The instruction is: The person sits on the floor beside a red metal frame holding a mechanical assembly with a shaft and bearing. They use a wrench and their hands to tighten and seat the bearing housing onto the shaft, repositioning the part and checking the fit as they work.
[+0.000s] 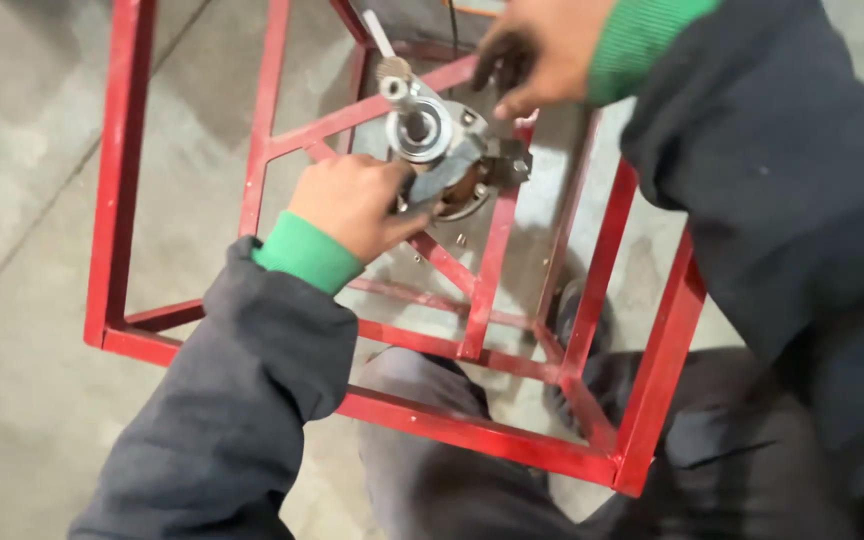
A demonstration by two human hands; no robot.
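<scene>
Two hands work inside a red steel frame (492, 260): the left hand (352, 205) has its grip closed on a grey wrench (442, 172) against the round metal motor assembly (442, 140), just beyond which the right hand (532, 50) touches the assembly's far side, fingers curled, grip unclear.

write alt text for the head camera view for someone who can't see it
Seen from above, a person's left hand grips a grey tool on a round metal motor assembly mounted in a red steel frame, while the right hand touches the assembly's far side. The frame stands on a concrete floor.
</scene>
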